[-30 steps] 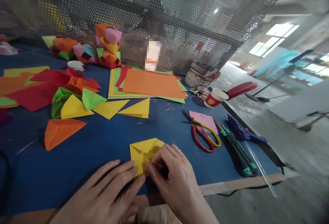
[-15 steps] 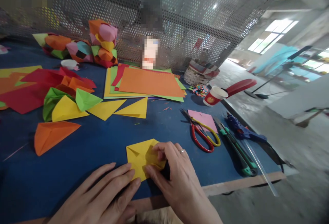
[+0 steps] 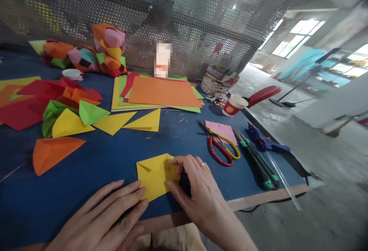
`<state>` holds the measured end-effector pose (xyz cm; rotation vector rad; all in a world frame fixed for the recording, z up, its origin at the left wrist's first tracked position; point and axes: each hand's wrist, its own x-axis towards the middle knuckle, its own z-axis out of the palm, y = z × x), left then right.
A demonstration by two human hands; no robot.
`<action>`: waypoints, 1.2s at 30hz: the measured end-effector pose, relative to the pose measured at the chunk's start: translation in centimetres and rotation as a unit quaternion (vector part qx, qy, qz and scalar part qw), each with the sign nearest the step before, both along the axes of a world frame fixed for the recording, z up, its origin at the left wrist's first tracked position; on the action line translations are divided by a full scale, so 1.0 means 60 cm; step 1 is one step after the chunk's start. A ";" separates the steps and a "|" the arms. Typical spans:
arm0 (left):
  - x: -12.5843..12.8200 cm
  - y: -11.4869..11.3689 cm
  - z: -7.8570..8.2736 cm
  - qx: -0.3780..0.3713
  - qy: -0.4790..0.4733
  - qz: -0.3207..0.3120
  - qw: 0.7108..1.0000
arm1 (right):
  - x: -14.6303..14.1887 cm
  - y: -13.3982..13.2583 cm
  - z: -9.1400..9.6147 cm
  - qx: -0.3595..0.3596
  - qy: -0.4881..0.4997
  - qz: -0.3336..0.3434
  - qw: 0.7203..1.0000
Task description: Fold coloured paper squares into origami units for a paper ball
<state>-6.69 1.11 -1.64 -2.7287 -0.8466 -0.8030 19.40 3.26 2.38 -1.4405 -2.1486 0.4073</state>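
Observation:
A folded square of yellow paper (image 3: 153,176) lies on the blue tabletop in front of me, its creased flaps facing up. My left hand (image 3: 106,212) rests flat with fingers stretched out, the fingertips touching the paper's lower left edge. At the right side, my right hand (image 3: 195,189), with a ring on one finger, grips the paper's edge with curled fingers and thumb. That edge is partly hidden under the fingers. Beyond the paper lie folded yellow pieces (image 3: 145,121), an orange piece (image 3: 56,153) and a green piece (image 3: 92,113).
Coloured paper sheets (image 3: 163,91) are stacked at the back. Paper ornaments (image 3: 110,51) stand at the far left. To the right lie scissors (image 3: 220,149), a pink paper (image 3: 227,132), green-and-black cutters (image 3: 258,162) and a blue glue gun (image 3: 267,139), near a paper cup (image 3: 234,105).
My right thumb has moved from over the paper towards its right edge, uncovering more of the flap. My left hand stays at the lower left edge. The whole view has shifted slightly.

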 end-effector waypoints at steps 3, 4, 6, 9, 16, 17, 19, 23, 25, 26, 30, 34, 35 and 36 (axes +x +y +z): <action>0.006 0.000 0.004 0.028 -0.003 -0.001 1.000 | -0.019 -0.005 0.001 0.007 -0.010 -0.029 0.999; 0.009 -0.001 0.006 0.035 -0.007 -0.004 0.999 | -0.025 -0.007 0.001 0.013 -0.010 -0.041 0.999; 0.013 -0.001 0.009 0.035 -0.015 -0.006 0.999 | -0.034 -0.009 0.000 0.020 -0.008 -0.057 0.998; 0.013 0.000 0.012 0.030 -0.021 -0.007 0.999 | -0.037 -0.010 -0.001 0.009 -0.003 -0.061 0.998; 0.004 0.000 0.009 0.023 -0.004 -0.010 1.000 | -0.004 -0.004 0.001 -0.055 0.031 -0.038 0.997; 0.003 -0.001 0.008 0.019 -0.005 -0.011 1.000 | 0.002 -0.004 0.000 -0.059 0.037 -0.034 0.997; 0.004 -0.001 0.008 0.015 -0.005 -0.015 1.000 | 0.013 -0.002 -0.002 -0.064 0.054 -0.022 0.996; 0.007 -0.001 0.010 0.014 -0.008 -0.010 1.000 | 0.028 0.003 -0.007 -0.056 0.087 -0.003 0.995; 0.008 0.000 0.009 0.018 -0.016 -0.004 1.000 | 0.028 0.008 -0.005 -0.059 0.093 -0.008 0.994; 0.008 0.000 0.008 0.019 -0.019 -0.002 1.000 | 0.026 0.012 -0.003 -0.067 0.096 -0.013 0.993; 0.007 -0.001 0.004 0.016 -0.027 0.011 0.999 | 0.015 0.032 0.007 -0.100 0.114 -0.037 0.988; 0.006 -0.002 0.003 0.029 -0.026 0.029 0.999 | 0.010 0.044 0.016 -0.097 0.112 -0.044 0.988; 0.007 -0.002 0.004 0.039 -0.026 0.031 0.998 | 0.010 0.043 0.017 -0.094 0.111 -0.039 0.989; 0.008 -0.002 0.005 0.049 -0.029 0.031 0.998 | 0.012 0.040 0.018 -0.090 0.114 -0.034 0.989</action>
